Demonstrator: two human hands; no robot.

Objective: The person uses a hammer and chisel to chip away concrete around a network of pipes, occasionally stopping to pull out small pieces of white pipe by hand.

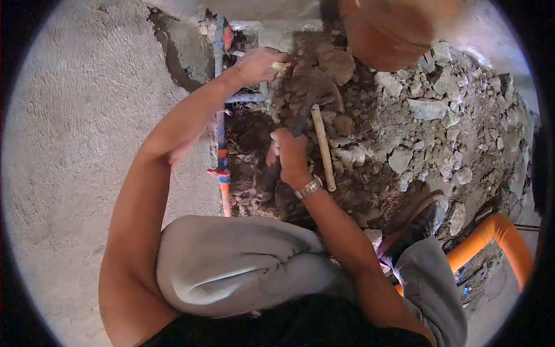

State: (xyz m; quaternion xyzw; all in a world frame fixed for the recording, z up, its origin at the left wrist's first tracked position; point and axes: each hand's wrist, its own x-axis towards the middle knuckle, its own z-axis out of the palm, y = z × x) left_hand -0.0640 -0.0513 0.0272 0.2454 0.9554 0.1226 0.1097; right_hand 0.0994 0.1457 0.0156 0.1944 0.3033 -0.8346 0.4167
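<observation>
My right hand [291, 155], with a metal-band watch at its wrist, is closed around the dark handle of a hammer-like tool [300, 118]. The handle slants up toward the broken soil, where its dirt-coloured head blends with the ground. My left hand [261, 65] reaches in at the top of the dug area with its fingers curled together; what they hold, if anything, I cannot tell. Close to the right of the dark tool, a pale wooden handle [324, 149] lies on the dirt, and a curved dark piece shows near its upper end.
Along the left runs a grey-blue pipe [220, 124] with a red valve [218, 172]. Rubble [425, 110] covers the right side. A round clay-coloured vessel [393, 32] stands at top right, an orange pipe [491, 231] at lower right. Rough concrete [81, 127] lies left.
</observation>
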